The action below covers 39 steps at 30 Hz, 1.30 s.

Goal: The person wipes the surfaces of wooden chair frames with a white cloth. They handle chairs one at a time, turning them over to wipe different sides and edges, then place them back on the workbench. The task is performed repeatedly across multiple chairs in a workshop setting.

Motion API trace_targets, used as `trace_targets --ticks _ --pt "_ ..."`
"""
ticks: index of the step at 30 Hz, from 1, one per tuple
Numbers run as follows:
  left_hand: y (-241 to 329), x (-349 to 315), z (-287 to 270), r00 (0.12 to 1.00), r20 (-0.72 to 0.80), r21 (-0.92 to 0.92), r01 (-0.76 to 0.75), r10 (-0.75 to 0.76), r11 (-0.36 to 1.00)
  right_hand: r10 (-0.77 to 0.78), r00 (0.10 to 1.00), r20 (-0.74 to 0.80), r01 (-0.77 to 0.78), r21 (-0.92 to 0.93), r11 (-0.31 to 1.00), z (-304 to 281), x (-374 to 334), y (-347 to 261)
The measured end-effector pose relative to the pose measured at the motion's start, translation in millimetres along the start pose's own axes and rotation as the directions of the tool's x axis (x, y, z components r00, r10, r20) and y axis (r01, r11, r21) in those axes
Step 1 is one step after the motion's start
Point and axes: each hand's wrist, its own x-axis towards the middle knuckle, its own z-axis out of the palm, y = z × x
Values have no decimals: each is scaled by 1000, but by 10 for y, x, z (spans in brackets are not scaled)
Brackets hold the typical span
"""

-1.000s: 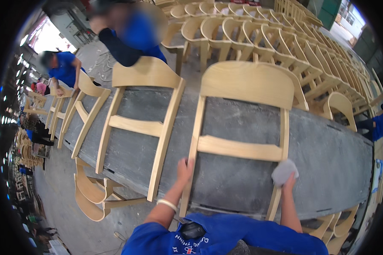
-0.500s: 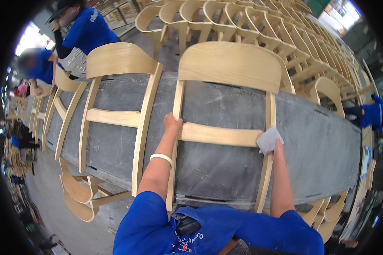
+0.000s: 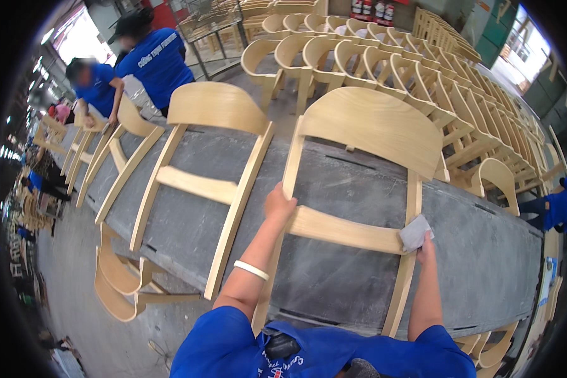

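A pale wooden chair back frame [image 3: 365,129] lies on the grey worktable [image 3: 472,252] in front of me, its curved top rail away from me. My left hand [image 3: 279,205] is closed around its left post, just by the left end of the crossbar [image 3: 346,232]. In my right hand [image 3: 426,247] is a grey sheet of sandpaper [image 3: 416,234], pressed over the joint where the crossbar meets the right post. The fingers under the sandpaper are partly hidden.
A second chair frame [image 3: 217,108] lies left on the table, with more beyond it. Two co-workers in blue [image 3: 157,60] stand at the far left end. Rows of curved chair parts [image 3: 384,66] fill the floor behind. Another chair frame [image 3: 123,277] stands below the table's left edge.
The view has tilted up and shifted, so the table and frames sit lower and further right. Both hands keep their places on the chair frame, the sandpaper still at the right joint.
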Motion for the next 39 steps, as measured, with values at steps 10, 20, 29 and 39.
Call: trace_targets --ticks 10,20,29,39 --pt "171 -422 -400 994 -101 14 -32 33 999 46 998 52 -44 -48 998 110 -62 -62" --pt "981 -294 -1254 830 -441 -279 -489 342 827 -495 869 9 495 8 869 659 -1117 -1640" --pt "1393 -155 -1396 747 -547 -399 -630 378 667 -760 637 -130 754 -100 649 619 -1108 -2164" --pt "1432 -337 -1553 764 -449 -607 -641 463 470 -840 530 -117 848 72 525 574 -986 -1998"
